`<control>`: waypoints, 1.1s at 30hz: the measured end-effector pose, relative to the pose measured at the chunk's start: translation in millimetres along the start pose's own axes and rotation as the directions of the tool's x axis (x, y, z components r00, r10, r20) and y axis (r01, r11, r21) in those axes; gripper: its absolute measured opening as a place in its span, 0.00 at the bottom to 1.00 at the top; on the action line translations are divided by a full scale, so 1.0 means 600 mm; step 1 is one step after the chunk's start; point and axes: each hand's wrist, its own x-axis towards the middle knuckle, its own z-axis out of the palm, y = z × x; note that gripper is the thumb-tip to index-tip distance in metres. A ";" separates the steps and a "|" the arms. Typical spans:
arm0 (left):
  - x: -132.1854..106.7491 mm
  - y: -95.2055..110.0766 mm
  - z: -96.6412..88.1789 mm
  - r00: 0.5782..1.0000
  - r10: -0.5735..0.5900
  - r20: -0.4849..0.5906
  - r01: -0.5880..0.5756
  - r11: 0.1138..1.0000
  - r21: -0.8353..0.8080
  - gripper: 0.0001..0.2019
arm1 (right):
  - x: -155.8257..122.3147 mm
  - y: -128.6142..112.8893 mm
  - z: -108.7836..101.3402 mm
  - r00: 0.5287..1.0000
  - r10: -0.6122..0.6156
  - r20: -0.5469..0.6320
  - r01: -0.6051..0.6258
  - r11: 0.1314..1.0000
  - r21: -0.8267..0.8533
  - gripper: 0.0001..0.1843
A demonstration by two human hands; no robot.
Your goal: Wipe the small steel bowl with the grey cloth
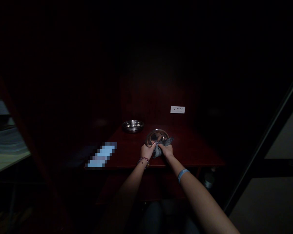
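Observation:
A round steel plate is tilted up above the dark red table. My left hand is closed on the plate's lower left rim. My right hand is closed on a grey cloth that is pressed against the plate's lower edge, between both hands. A beaded bracelet sits on my left wrist and a blue band on my right.
A stack of steel bowls stands behind and to the left of the plate. A white socket panel is on the back wall. A blurred bright rectangle lies at the table's left front. The surroundings are very dark.

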 end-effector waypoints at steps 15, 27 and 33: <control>0.001 -0.002 0.007 0.995 0.104 -0.008 -0.104 0.979 -0.175 0.15 | 0.006 0.009 0.000 1.000 -0.030 0.008 0.030 0.998 0.051 0.25; 0.004 -0.005 0.011 0.999 0.050 0.003 -0.049 0.995 -0.086 0.14 | 0.002 0.001 -0.010 0.992 -0.047 0.115 0.007 0.946 0.325 0.26; 0.007 -0.006 0.011 1.000 0.017 -0.024 -0.018 0.999 -0.031 0.13 | -0.010 -0.017 -0.034 0.952 0.028 0.306 -0.121 0.949 0.292 0.24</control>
